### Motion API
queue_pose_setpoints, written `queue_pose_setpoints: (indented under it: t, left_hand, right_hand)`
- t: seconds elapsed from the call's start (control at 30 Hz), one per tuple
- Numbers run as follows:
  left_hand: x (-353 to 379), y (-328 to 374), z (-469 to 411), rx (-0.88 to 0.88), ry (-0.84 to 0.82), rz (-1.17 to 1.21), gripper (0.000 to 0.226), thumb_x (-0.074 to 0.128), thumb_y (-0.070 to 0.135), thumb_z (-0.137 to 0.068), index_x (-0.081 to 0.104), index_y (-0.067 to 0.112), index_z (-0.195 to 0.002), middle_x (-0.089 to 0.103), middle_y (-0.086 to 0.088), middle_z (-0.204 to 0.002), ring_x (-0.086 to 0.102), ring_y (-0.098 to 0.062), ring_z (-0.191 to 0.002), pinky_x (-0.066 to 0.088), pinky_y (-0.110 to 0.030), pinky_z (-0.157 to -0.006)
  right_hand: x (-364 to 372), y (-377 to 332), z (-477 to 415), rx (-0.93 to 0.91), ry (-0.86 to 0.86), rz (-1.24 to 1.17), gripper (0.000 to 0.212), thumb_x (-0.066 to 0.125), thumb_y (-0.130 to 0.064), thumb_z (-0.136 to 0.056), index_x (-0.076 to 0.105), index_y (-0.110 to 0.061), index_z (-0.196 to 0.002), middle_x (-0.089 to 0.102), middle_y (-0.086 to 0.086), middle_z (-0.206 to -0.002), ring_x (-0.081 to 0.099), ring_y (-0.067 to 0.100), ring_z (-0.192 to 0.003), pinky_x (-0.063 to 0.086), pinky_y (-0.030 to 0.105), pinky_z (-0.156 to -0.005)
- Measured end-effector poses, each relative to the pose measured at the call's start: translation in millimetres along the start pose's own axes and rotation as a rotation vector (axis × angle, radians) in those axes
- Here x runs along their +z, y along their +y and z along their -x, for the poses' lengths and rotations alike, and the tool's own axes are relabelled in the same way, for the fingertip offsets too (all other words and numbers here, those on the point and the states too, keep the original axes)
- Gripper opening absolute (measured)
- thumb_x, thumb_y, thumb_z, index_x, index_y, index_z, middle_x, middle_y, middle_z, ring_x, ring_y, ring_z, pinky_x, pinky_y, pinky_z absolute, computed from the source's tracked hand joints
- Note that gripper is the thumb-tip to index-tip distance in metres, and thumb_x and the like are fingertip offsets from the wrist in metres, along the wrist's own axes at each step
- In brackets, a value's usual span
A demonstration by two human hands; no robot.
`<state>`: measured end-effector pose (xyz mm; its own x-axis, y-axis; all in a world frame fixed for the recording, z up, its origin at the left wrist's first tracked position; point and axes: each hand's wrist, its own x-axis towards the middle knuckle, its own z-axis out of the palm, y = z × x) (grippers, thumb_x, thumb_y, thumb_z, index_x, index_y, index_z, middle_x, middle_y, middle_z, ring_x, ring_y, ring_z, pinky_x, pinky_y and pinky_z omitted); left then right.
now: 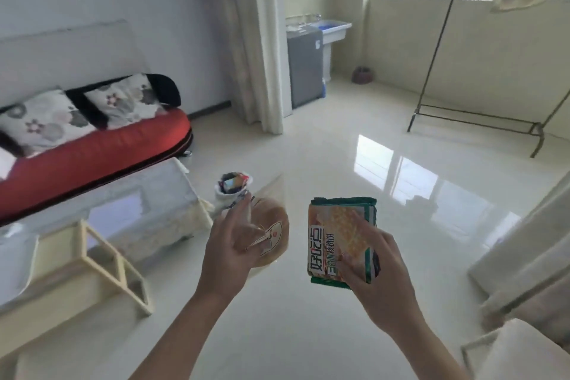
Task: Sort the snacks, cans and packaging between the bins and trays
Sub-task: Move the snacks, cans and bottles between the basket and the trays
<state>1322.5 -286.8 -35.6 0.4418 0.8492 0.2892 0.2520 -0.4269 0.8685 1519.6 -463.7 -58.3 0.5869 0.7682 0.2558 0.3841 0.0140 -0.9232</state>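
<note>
My left hand (228, 253) grips a clear wrapper with a round tan bread (273, 225) inside, held up over the floor in the middle of the head view. My right hand (374, 271) grips a green and orange biscuit packet (334, 234) with large print down its left side. Both hands hang side by side, a short gap between the two snacks. Beyond the bread, a small white bin (233, 188) on the floor holds several colourful wrappers.
A low glass-topped table (135, 194) stands at left with a pale wooden tray (105, 268) on its near end and a white container (15, 259) at far left. A red sofa (101, 151) lies behind. White furniture (524, 262) stands at right, a metal rack (475, 117) beyond.
</note>
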Motion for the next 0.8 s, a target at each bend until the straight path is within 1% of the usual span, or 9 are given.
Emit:
queue_pose_setpoints:
  t: [0.07,0.13,0.23,0.27,0.37,0.47,0.67,0.73,0.8]
  left_hand:
    - [-43,-15,12,0.001,0.081,-0.063,0.095,0.091,0.003,-0.071,0.048,0.047,-0.144,0.059,0.013,-0.127,0.051,0.011,-0.118,0.037,-0.002,-0.094]
    - [-81,-32,24,-0.025,0.163,-0.086,0.097,0.091,0.006,-0.072,0.046,0.051,-0.144,0.058,0.014,-0.129,0.051,0.005,-0.122,0.039,-0.006,-0.098]
    - [-132,-55,43,-0.069,0.279,-0.103,0.097,0.09,0.003,-0.074,0.045,0.049,-0.147,0.056,0.013,-0.131,0.058,-0.011,-0.125,0.049,-0.031,-0.105]
    - [-148,-61,50,-0.076,0.32,-0.119,0.097,0.089,0.001,-0.074,0.045,0.047,-0.148,0.056,0.014,-0.132,0.058,-0.012,-0.126,0.051,-0.035,-0.104]
    - [-191,-75,67,-0.114,0.441,-0.174,0.093,0.089,0.004,-0.075,0.047,0.044,-0.148,0.056,0.018,-0.132,0.055,-0.004,-0.126,0.048,-0.023,-0.102]
    - [-228,-89,80,-0.153,0.535,-0.216,0.089,0.09,0.01,-0.076,0.048,0.045,-0.147,0.057,0.014,-0.129,0.054,-0.003,-0.122,0.042,-0.008,-0.095]
    - [-293,-126,85,-0.253,0.67,-0.246,0.089,0.09,0.012,-0.077,0.047,0.046,-0.147,0.055,0.019,-0.134,0.054,-0.009,-0.128,0.045,-0.023,-0.102]
    - [-311,-139,79,-0.278,0.708,-0.265,0.089,0.089,0.009,-0.077,0.047,0.046,-0.147,0.054,0.021,-0.136,0.052,-0.007,-0.131,0.043,-0.021,-0.104]
    - [-331,-151,69,-0.294,0.752,-0.294,0.088,0.089,0.01,-0.077,0.048,0.045,-0.146,0.054,0.024,-0.134,0.051,-0.004,-0.13,0.042,-0.014,-0.101]
  right_hand:
    - [40,-14,0,-0.026,-0.084,-0.018,0.08,0.081,-0.008,-0.084,0.045,-0.05,-0.142,0.049,-0.017,-0.126,0.055,-0.007,-0.114,0.05,0.004,-0.074]
    - [77,-26,-3,-0.051,-0.164,-0.027,0.083,0.083,-0.007,-0.081,0.045,-0.053,-0.139,0.049,-0.019,-0.127,0.056,-0.005,-0.114,0.051,0.006,-0.075]
    - [129,-45,-11,-0.095,-0.282,-0.042,0.087,0.084,-0.008,-0.08,0.043,-0.061,-0.136,0.05,-0.02,-0.126,0.058,-0.002,-0.113,0.053,0.01,-0.076]
    - [146,-51,-14,-0.114,-0.319,-0.048,0.088,0.084,-0.007,-0.08,0.043,-0.061,-0.137,0.05,-0.022,-0.125,0.058,-0.002,-0.112,0.053,0.01,-0.076]
    - [192,-70,-22,-0.157,-0.427,-0.064,0.09,0.084,-0.006,-0.079,0.042,-0.062,-0.136,0.049,-0.03,-0.119,0.058,-0.006,-0.11,0.055,0.011,-0.074]
    - [240,-84,-32,-0.201,-0.522,-0.074,0.092,0.084,-0.006,-0.078,0.042,-0.064,-0.136,0.05,-0.031,-0.118,0.061,-0.005,-0.104,0.054,0.012,-0.072]
    - [341,-99,-57,-0.221,-0.667,-0.15,0.092,0.085,-0.003,-0.077,0.046,-0.061,-0.137,0.052,-0.026,-0.123,0.06,-0.007,-0.108,0.053,0.008,-0.073]
    - [374,-104,-70,-0.224,-0.715,-0.168,0.091,0.084,-0.001,-0.077,0.046,-0.056,-0.138,0.052,-0.021,-0.127,0.055,-0.011,-0.111,0.052,0.007,-0.072]
    - [407,-110,-84,-0.244,-0.752,-0.172,0.091,0.085,-0.003,-0.077,0.046,-0.055,-0.14,0.051,-0.024,-0.127,0.055,-0.008,-0.114,0.055,0.01,-0.074]
